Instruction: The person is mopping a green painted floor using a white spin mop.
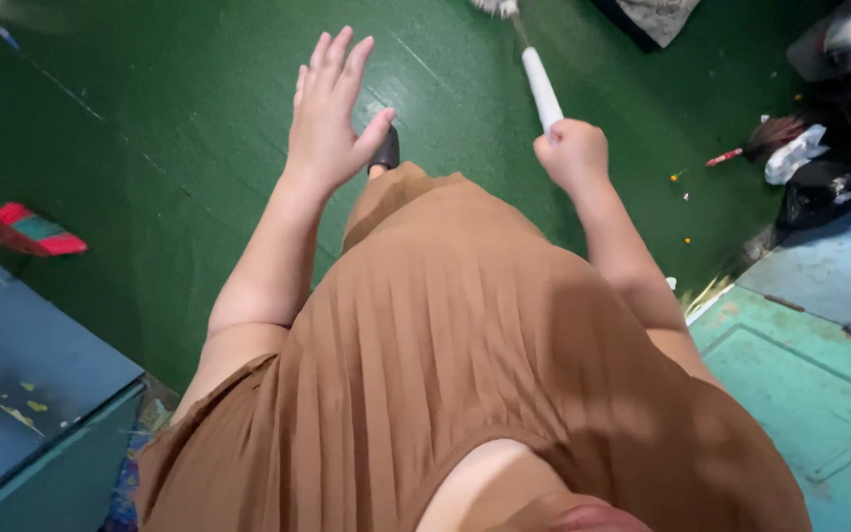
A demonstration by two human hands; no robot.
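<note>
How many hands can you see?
2. The left hand is open above the green floor; the right hand grips a white handle.

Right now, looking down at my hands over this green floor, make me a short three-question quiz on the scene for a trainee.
1. True or false: the left hand is holding something.
2. Which hand grips the white handle?
A. the left hand
B. the right hand
C. both hands
3. Fill in: the red and green brush head lies on the green floor beside a ____ cabinet.

Key:
1. False; it is open, fingers spread, above the floor.
2. B; the right hand is closed around the lower end of the handle.
3. Blue.
</note>
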